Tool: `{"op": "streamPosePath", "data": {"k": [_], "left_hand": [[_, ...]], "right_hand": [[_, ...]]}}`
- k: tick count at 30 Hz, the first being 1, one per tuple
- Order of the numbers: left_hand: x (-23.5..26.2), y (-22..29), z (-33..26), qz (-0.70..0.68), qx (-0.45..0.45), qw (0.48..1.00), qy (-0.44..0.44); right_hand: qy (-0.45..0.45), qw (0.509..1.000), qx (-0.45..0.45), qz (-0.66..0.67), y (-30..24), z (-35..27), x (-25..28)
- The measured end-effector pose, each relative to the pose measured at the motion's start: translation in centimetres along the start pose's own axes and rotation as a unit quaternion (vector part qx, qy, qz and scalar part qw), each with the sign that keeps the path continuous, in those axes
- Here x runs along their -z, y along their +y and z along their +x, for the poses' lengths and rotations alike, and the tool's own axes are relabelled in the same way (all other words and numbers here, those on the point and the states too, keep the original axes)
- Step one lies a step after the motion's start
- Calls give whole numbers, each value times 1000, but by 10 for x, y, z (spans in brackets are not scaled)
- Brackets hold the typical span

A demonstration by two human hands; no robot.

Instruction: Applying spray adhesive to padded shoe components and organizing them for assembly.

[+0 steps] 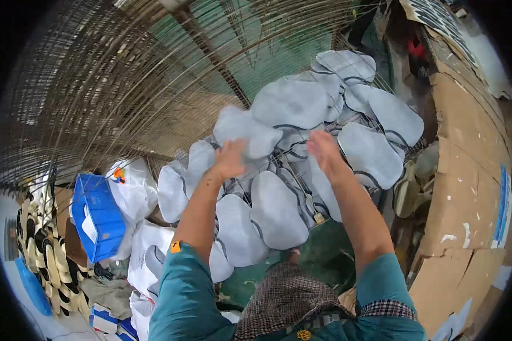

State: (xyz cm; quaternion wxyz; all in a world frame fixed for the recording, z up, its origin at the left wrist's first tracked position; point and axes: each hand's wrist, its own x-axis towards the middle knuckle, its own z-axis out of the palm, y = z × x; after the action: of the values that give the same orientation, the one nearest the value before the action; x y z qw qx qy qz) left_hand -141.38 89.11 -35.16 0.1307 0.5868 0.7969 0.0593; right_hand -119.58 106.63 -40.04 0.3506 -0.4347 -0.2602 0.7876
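— So, what surface is this?

— Tilted wire racks (125,74) in a cluttered workroom, with cardboard sheets (466,187) on the right and a blue crate (99,219) on the left.

— How many grey pieces?

— Over a dozen flat grey sole-shaped pieces (276,213) lie overlapping on the rack; an exact count cannot be told.

— And the hands?

— The left hand (230,159) grips the edge of one grey piece (244,132), fingers closed on it. The right hand (324,150) lies flat and open on the pile.
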Motion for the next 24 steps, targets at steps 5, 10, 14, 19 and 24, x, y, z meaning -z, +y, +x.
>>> {"op": "streamPosePath", "data": {"k": [5, 10, 14, 19, 24], "left_hand": [[-61, -46, 1, -644, 328, 676, 141], [-66, -76, -48, -720, 284, 622, 117], [-68, 29, -51, -707, 317, 629, 58], [-80, 272, -77, -686, 293, 664, -57], [-103, 488, -135, -657, 181, 693, -237]], "right_hand": [[-20, 992, -76, -102, 1, -49, 70], [31, 993, -50, -105, -88, -160, 164], [130, 985, 64, -90, -167, -278, 283], [454, 841, 259, -140, -224, -475, 504], [760, 548, 282, -209, -220, -676, 712]]}}
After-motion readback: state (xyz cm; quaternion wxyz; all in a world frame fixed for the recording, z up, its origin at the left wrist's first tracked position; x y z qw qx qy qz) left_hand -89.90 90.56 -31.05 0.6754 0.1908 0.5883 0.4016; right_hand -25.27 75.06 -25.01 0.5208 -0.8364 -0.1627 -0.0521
